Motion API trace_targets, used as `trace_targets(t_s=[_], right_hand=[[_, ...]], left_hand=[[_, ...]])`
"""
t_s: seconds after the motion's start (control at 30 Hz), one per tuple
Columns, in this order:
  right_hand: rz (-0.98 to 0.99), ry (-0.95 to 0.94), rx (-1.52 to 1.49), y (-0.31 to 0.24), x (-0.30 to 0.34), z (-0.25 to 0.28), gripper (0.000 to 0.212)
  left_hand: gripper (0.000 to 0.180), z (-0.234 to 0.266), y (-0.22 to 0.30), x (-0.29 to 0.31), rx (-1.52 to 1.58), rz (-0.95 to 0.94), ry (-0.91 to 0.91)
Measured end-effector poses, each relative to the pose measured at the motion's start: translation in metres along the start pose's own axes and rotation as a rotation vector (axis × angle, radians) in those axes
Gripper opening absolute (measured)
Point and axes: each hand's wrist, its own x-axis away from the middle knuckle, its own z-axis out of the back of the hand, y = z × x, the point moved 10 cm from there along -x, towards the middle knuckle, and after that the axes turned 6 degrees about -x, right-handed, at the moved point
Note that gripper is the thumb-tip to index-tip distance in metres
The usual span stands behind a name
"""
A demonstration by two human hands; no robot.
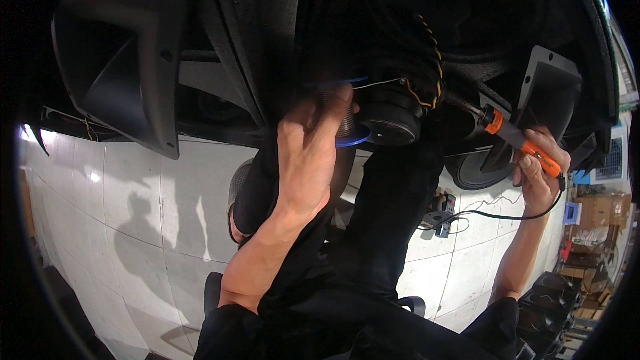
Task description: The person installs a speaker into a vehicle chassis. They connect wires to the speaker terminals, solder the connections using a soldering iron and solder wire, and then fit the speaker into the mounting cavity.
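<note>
My left hand point(307, 150) is closed around a spool of solder wire point(352, 139) with blue flanges. From the spool a thin strand of solder point(380, 84) runs right to a terminal at the top of a round black speaker driver point(390, 123). Yellow-and-black twisted wires point(438, 67) come down to that same spot. In my right hand point(540, 177) is an orange-and-grey soldering iron point(512, 135), gripped by its handle and pointing up and left toward the terminal. Its tip lies in shadow near the wires, so contact cannot be made out.
Black horn-shaped parts point(117, 67) hang at the left, and another horn point(552, 83) sits just above my right hand. The iron's black cord point(503, 215) loops toward a power strip point(445, 217) on the tiled floor point(133, 227). Cardboard boxes point(602, 211) stand at far right.
</note>
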Motion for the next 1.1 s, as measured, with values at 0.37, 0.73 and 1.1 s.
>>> trace_targets(t_s=[0.37, 0.73, 1.1], right_hand=[[0.035, 0.001, -0.027, -0.0002, -0.0009, 0.0020, 0.039], [0.031, 0.025, 0.026, 0.0036, 0.0022, 0.0034, 0.043], [0.023, 0.009, 0.037, 0.0012, 0.0020, 0.0012, 0.042]], left_hand=[[0.026, 0.0013, -0.0008, -0.0003, -0.024, 0.005, 0.009], [0.026, -0.0012, 0.0013, 0.0014, -0.079, -0.010, -0.030], [0.027, -0.0024, 0.0028, 0.0009, -0.076, 0.004, -0.024]])
